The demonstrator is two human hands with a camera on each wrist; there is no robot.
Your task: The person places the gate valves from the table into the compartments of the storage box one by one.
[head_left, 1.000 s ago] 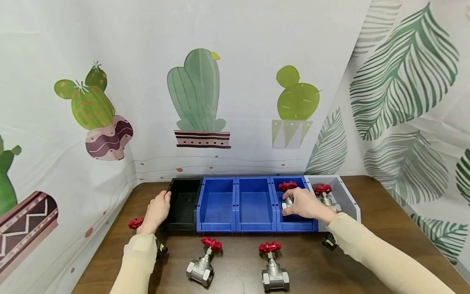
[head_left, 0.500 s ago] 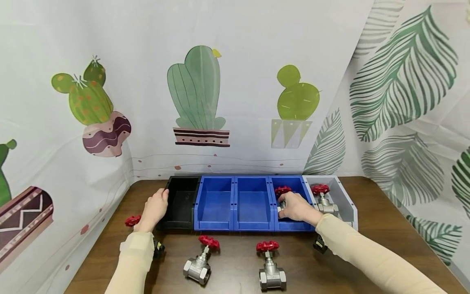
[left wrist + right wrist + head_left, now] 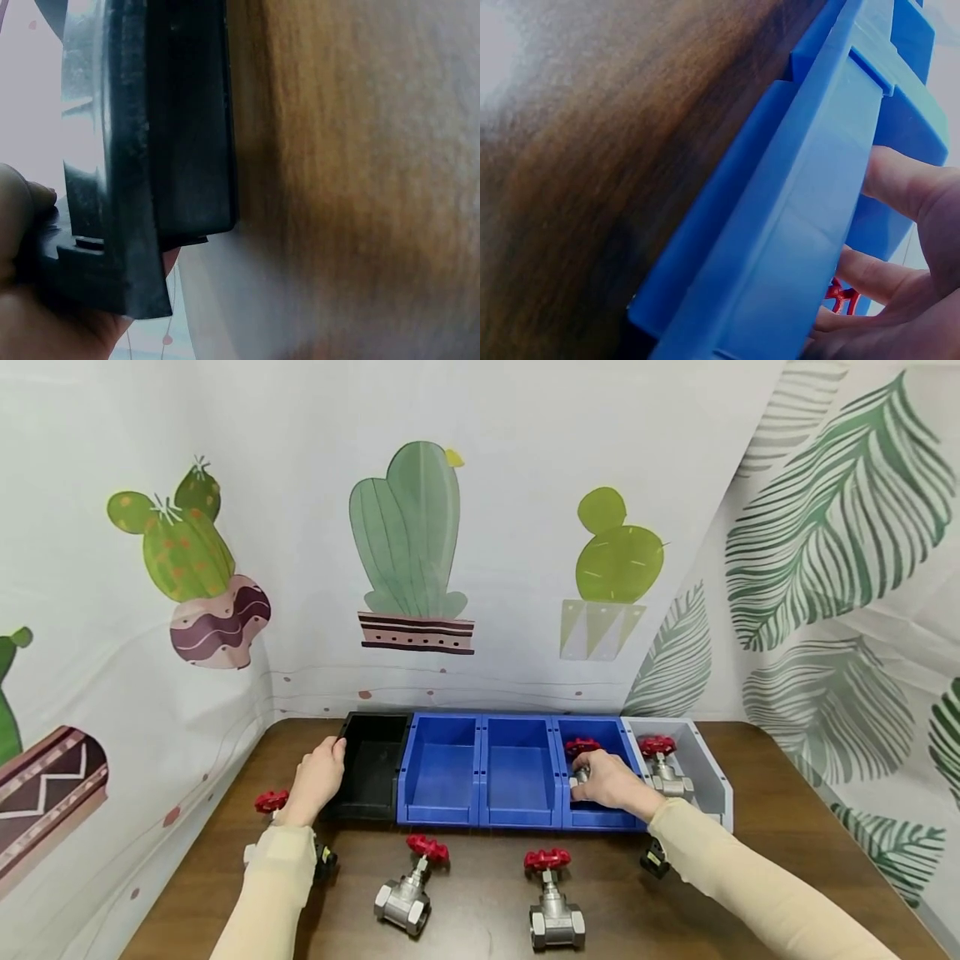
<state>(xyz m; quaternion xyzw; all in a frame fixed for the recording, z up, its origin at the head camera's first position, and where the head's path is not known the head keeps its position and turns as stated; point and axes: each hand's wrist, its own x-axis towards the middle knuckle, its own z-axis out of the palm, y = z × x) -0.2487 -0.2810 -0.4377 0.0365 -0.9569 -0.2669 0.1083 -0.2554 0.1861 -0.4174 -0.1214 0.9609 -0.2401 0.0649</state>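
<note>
R hand (image 3: 611,781) is down in the rightmost blue bin (image 3: 600,819), thumb & fingers curled, pinching the steel body of a valve (image 3: 582,747) btwn them. That valve sits inside the bin, red wheel toward the back wall. In the R wrist view the bin wall hides most of the grip; thumb & a finger show apart, bit of red wheel btwn fingers. Can't tell if valve touches bin floor.

L hand (image 3: 317,779) grips the L wall of the black bin (image 3: 371,768), thumb one side, fingers round the other; can't tell how the rest of the fingers lie.

Bins stand in a row, side by side: black, left blue bin (image 3: 441,772), middle blue bin (image 3: 519,772), rightmost blue, then grey bin (image 3: 712,768) w/ a red-wheeled valve of its own, the grey-bin valve (image 3: 670,785).

On the brown table (image 3: 480,877), in front: tilted valve (image 3: 405,897) & straighter valve (image 3: 555,918), both red-wheeled. Another red wheel (image 3: 271,802) shows beside L forearm, rest mostly hidden. Behind: backdrop (image 3: 517,527) w/ cacti & leaves.
</note>
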